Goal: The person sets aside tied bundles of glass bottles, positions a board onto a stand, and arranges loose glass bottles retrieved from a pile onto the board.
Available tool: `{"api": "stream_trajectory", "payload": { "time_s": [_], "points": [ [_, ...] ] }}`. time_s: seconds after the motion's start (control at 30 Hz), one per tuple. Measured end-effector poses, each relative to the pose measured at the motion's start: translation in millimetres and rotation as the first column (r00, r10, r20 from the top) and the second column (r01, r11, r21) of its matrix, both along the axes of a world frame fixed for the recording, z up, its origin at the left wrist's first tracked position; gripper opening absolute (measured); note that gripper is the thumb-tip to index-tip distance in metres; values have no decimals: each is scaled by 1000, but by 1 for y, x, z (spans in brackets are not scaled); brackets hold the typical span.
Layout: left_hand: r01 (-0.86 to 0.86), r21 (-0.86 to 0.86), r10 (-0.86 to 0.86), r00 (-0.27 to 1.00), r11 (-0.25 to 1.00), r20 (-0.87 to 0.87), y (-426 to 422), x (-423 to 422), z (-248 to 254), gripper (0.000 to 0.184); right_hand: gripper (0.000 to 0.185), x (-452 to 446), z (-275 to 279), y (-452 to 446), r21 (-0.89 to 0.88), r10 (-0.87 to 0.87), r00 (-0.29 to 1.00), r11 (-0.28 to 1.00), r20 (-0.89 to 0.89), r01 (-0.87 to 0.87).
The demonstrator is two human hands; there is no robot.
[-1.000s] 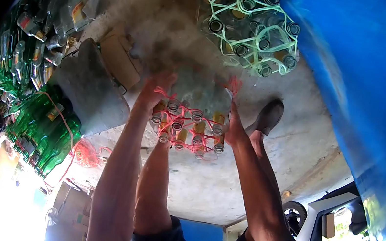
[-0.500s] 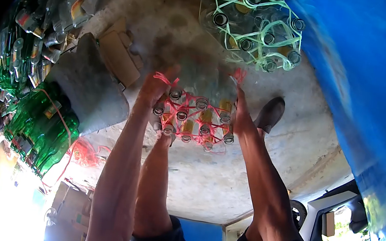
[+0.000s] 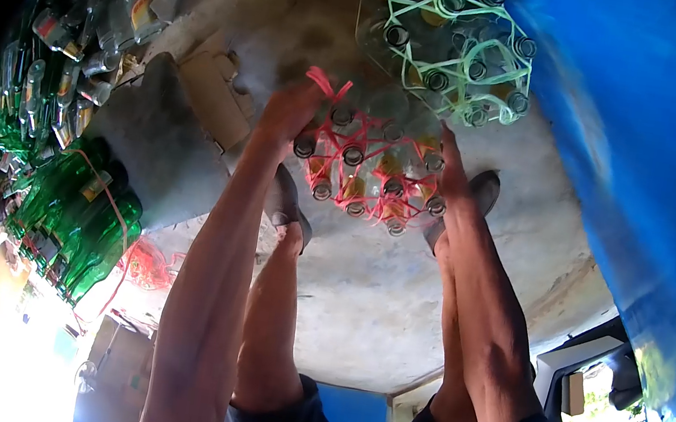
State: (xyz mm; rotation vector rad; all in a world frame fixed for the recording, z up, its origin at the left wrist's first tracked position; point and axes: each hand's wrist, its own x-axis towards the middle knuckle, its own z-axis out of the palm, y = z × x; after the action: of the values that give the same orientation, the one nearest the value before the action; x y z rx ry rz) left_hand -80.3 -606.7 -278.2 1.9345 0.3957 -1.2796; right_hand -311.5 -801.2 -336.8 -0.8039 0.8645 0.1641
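A bundle of clear glass bottles laced around the necks with pink plastic string sits between my hands, necks toward me. My left hand grips its left side, and loose pink string ends stick up beside the fingers. On the right side, my right hand holds the bundle; most of its fingers are hidden behind the bottles. Just beyond, near my right hand, stands a second bundle of clear bottles tied with pale green string.
Green bottles and a heap of clear bottles lie at the left. Beside them are a dark grey board and flattened cardboard. Tangled pink string lies lower left. A blue sheet covers the right side.
Both hands have carried the pink-tied bundle forward and slightly right, closer to the green-tied bundle. My feet now show more on either side of it.
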Motion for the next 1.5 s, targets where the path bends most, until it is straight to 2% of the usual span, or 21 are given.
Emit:
{"api": "stream_trajectory", "payload": {
  "time_s": [0.03,0.13,0.23,0.3,0.33,0.37,0.4,0.43,0.47,0.5,0.57,0.7,0.77,0.8,0.83,0.9,1.0,1.13,1.17,1.3,1.5],
  "points": [
    [11,47,-8,999,999,-52,-4,5,5,47,80,-1,-10,-5,96,-15,994,995,-105,25],
    [-58,-96,57,998,994,-6,19,3,-14,49,86,1,-8,-7,172,-2,974,984,-228,43],
    [-272,-45,273,962,961,10,31,-10,14,46,90,-3,14,-13,156,56,935,988,-350,-1],
    [-163,-143,194,951,976,242,50,-35,22,45,92,-28,11,-29,250,123,832,968,-541,20],
    [-103,-166,159,915,981,370,63,-44,30,45,96,-38,18,-36,143,190,740,981,-645,-127],
    [-53,-149,114,891,987,439,71,-49,47,45,100,-43,36,-37,113,194,741,981,-643,-159],
    [0,-130,65,867,992,494,75,-60,65,45,95,-41,61,-36,47,184,704,977,-686,-210],
    [-41,-155,110,874,987,474,82,-73,86,44,90,-71,52,-44,80,297,706,943,-643,-323],
    [-76,-185,155,875,980,460,93,-81,105,44,73,-59,82,-36,48,338,595,893,-729,-448],
    [-138,-185,205,884,973,420,108,-89,124,43,46,-62,99,-31,70,363,577,882,-732,-466],
    [-268,-191,318,893,944,319,131,-112,159,40,39,-66,138,-13,79,480,510,779,-714,-622],
    [-243,-61,250,922,968,295,204,-136,216,38,34,-65,189,36,60,621,401,587,-674,-807],
    [-309,7,296,917,951,269,234,-146,233,37,28,-52,212,61,0,666,386,501,-638,-865],
    [-358,56,348,928,932,132,248,-146,249,34,25,-46,222,74,-20,701,367,450,-612,-893],
    [-330,75,318,938,941,139,265,-153,253,34,25,-41,231,84,-107,728,373,386,-575,-916],
    [-292,80,270,940,953,207,292,-159,268,35,24,-37,242,97,-296,777,382,261,-500,-919],
    [-152,214,122,981,965,148,343,-174,281,35,16,-19,295,116,-529,725,499,218,-474,-820],
    [-44,300,11,994,953,111,426,-213,273,41,12,-16,336,139,-597,730,477,118,-489,-794],
    [-150,281,144,989,948,43,426,-197,299,40,12,-14,342,146,-574,736,485,161,-472,-803],
    [-69,321,-12,970,945,243,483,-217,304,38,14,17,365,183,-627,786,386,-3,-483,-779],
    [-376,219,255,865,900,433,488,-233,362,37,24,82,388,252,-724,882,336,-9,-331,-690]
  ]
}}
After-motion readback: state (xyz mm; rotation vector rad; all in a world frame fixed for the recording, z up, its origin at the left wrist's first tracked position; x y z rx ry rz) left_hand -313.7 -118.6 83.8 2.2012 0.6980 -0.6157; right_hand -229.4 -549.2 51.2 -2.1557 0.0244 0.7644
